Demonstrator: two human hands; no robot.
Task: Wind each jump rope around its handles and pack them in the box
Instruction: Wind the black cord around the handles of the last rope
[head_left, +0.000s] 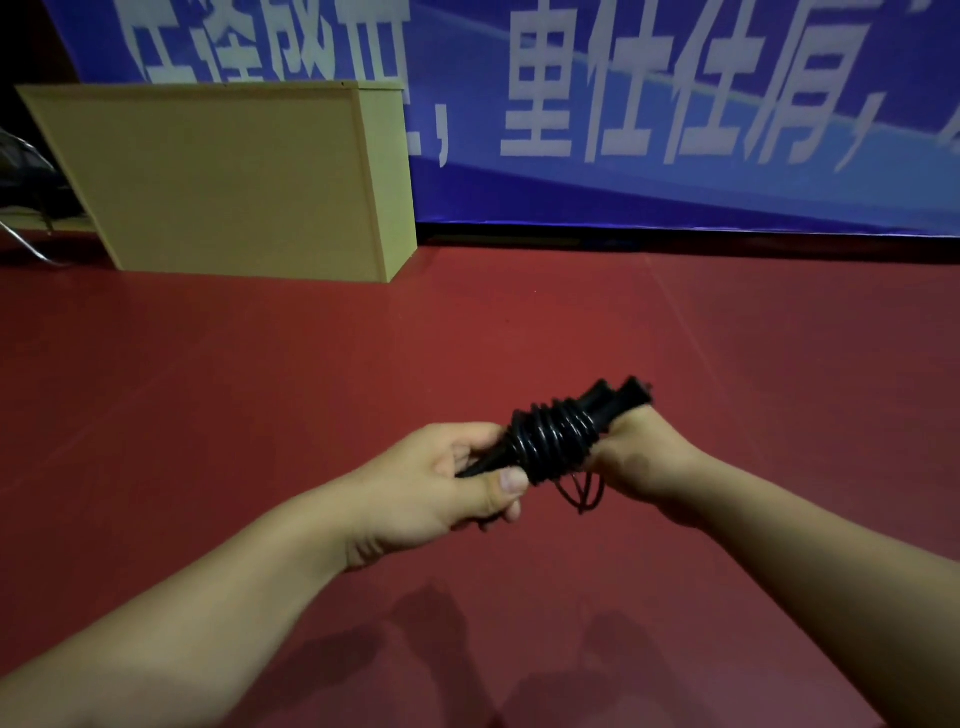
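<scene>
A black jump rope (556, 439) is held in the air over the red floor, its cord coiled many times around the two handles laid side by side. My left hand (441, 483) grips the near, lower end of the handles, thumb pressed along the coil. My right hand (644, 457) holds the far end, where the handle tips stick out past the fingers. A short loop of cord hangs loose under the coil. The large tan cardboard box (228, 182) stands at the back left, against the wall.
The red floor (727, 364) stretches all around the hands. A blue banner with white characters (675, 104) covers the back wall. Dark objects and a thin metal tube (26, 239) lie at the far left beside the box.
</scene>
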